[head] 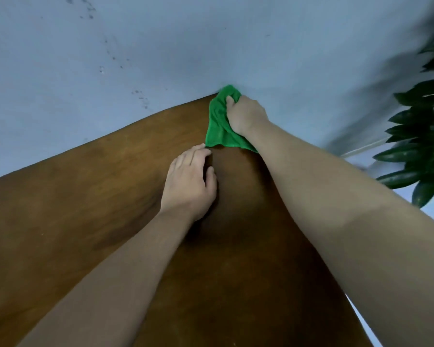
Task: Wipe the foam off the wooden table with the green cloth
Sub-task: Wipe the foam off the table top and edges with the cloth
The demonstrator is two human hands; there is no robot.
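The wooden table (85,201) fills the lower part of the head view, its far corner pointing up toward the wall. My right hand (246,113) grips the bunched green cloth (218,126) and presses it onto the table at that far corner. My left hand (189,181) rests flat on the wood just in front of the cloth, fingers close together, holding nothing. I see no foam on the visible wood; the surface under the cloth and both arms is hidden.
A pale blue-grey wall (161,46) with small dark marks stands behind the table. A plant with dark green leaves (421,136) stands to the right, beyond the table's right edge.
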